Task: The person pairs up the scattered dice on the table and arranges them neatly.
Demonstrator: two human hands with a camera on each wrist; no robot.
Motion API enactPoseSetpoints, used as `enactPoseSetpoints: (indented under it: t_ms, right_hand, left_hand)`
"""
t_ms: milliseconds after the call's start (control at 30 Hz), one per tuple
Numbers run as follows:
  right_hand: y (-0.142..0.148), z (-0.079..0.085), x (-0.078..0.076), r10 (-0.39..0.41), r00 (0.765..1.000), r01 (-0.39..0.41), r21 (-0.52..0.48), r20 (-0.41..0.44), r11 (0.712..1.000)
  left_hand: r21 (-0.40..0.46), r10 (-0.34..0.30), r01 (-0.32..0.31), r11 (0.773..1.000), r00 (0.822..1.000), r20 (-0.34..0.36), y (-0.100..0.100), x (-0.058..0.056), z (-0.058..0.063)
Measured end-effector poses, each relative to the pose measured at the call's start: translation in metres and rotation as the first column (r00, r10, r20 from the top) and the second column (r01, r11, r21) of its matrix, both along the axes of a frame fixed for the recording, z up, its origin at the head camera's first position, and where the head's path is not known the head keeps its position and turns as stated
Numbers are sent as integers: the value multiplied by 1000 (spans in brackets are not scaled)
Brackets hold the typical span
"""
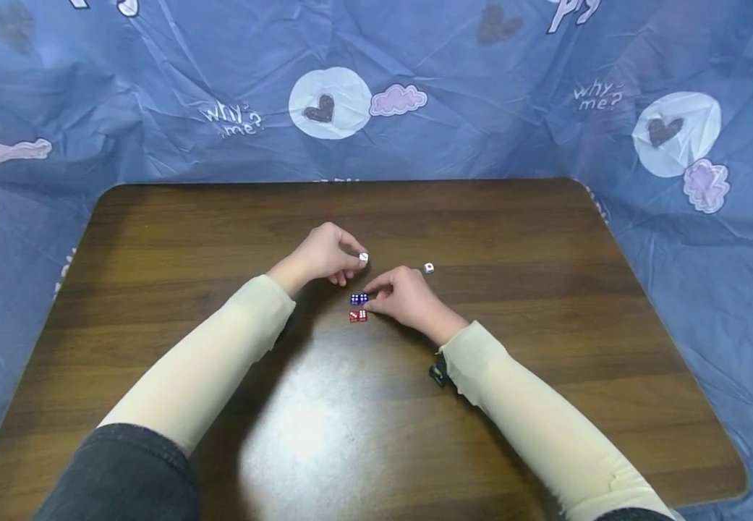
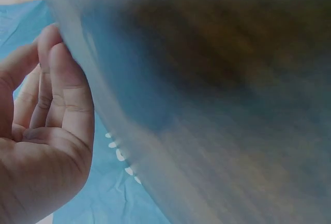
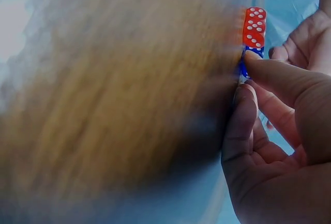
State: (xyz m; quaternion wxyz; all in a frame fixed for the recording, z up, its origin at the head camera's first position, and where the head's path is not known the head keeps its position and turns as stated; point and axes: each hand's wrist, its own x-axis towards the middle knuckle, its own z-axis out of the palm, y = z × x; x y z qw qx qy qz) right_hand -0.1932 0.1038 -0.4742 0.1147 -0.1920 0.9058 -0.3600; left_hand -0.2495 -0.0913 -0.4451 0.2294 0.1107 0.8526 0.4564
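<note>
My left hand (image 1: 327, 255) pinches a white die (image 1: 364, 257) between thumb and index finger, slightly above and beyond the other dice. In the left wrist view its fingers are bent inward and the die is hidden. Two blue dice (image 1: 354, 299) sit side by side on the table. My right hand (image 1: 410, 297) has thumb and index finger around the right one; in the right wrist view the thumb covers part of the blue die (image 3: 243, 70). Red dice (image 1: 358, 316) lie in a row just in front of the blue ones, nearer to me.
Another white die (image 1: 429, 268) with a red dot lies beyond my right hand, on the brown wooden table (image 1: 513, 239). A blue printed cloth (image 1: 467, 130) hangs behind and around the table. A small black device (image 1: 437, 370) is at my right wrist.
</note>
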Motion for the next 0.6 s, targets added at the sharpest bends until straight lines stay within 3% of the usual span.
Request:
enactPoseSetpoints:
  t_ms: [233,467,600]
  right_hand:
    - [-1,2,0,-6,1000,6,2,20,1000]
    - [-1,1,0,-3,1000,3,4,17,1000]
    - [-1,0,0,-2,1000,2,9,23,1000]
  left_hand:
    - [-16,16,-16,1000,1000,-1,-8,15,-3]
    - [-11,61,-61,998,997,55,-11,25,-6]
    - [22,102,-106,994,986,129,-12,30,-8]
